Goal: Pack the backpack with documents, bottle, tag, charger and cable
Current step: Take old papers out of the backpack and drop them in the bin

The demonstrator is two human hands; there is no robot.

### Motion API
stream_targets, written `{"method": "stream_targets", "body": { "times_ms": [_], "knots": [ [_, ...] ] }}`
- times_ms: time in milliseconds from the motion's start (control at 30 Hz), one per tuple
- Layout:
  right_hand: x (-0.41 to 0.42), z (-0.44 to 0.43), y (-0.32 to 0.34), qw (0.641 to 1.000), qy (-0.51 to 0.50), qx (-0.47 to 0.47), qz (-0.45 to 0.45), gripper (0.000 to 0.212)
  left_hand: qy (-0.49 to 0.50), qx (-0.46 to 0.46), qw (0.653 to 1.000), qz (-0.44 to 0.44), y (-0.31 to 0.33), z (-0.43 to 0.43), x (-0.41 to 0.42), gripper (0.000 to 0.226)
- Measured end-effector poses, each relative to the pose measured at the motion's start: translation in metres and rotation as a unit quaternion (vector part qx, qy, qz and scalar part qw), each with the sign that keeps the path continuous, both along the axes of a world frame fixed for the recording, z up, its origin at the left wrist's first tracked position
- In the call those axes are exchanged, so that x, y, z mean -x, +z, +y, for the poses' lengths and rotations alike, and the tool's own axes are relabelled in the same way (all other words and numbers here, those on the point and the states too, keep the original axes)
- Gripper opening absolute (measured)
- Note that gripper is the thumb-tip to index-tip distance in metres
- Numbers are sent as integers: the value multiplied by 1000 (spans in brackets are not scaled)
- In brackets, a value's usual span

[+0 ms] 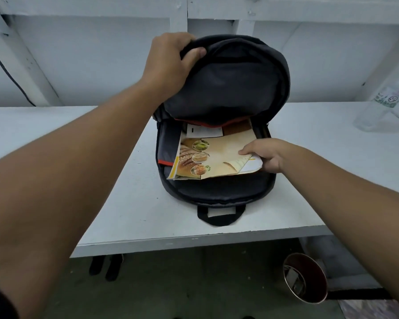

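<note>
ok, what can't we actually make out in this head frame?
- Far ends of the documents: hidden under the raised backpack flap.
- Left hand fingers: curled over the flap's rim, out of sight.
- Right hand fingers under the documents' corner: hidden by the paper.
- Bottle, right edge: transparent, blurred, partly cut off; contents unclear.
- Tag, charger, cable: not visible anywhere.
- Bin on the floor: contents unclear.

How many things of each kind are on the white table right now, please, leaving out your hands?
Backpack: 1
Stack of printed documents, counted as one, inside the open backpack: 1
Clear plastic bottle, at the table's far right: 1
Total: 3
</note>
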State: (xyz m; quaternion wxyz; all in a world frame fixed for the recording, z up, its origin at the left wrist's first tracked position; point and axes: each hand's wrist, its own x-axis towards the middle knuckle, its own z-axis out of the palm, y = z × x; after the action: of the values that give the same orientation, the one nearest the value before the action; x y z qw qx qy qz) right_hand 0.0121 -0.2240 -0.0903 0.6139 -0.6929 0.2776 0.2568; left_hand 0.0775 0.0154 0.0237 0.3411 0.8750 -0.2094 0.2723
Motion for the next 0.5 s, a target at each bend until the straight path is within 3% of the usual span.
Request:
{"method": "stream_targets", "body": {
  "times_ms": [100,267,500],
  "knots": [
    [31,6,-2,999,-9,-33,2,5,-12,7,1000,2,-5,2,4,32],
    [80,8,0,997,-23,-74,-20,31,-20,18,999,28,-15,5,12,34],
    [153,4,7,992,-2,-114,-61,38,-25,7,998,61,-44,7,49,25]
  ]
}}
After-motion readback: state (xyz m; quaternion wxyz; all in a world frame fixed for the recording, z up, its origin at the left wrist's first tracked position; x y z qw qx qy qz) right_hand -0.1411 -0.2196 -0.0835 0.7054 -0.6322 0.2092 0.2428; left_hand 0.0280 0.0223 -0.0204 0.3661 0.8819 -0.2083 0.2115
